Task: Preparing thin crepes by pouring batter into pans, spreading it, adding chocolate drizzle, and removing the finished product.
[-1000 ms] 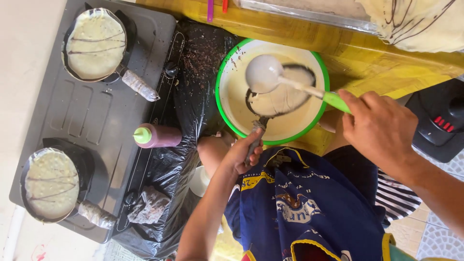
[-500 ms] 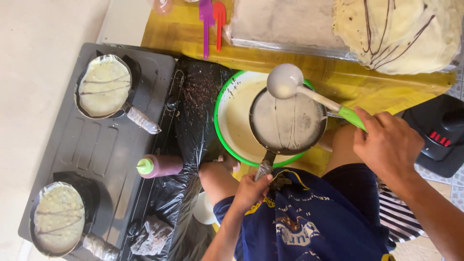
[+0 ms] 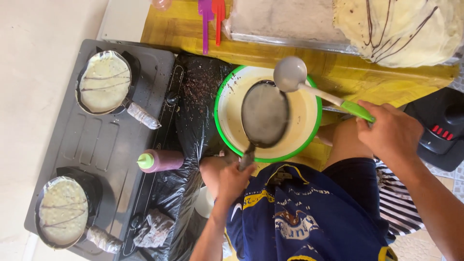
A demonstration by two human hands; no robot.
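Left hand [image 3: 233,181] grips a light, stiff pan [image 3: 265,114] by its handle over the bowl [image 3: 227,96]; right hand [image 3: 389,133] clenches the ladle [image 3: 290,73].

pan [image 3: 265,114] blurred by motion, crepe stack [image 3: 401,29] cut off at top edge, left hand [image 3: 233,181] hiding pan handle

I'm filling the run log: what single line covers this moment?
left hand: holds small dark round pan over green-rimmed batter bowl | right hand: holds green-handled grey ladle
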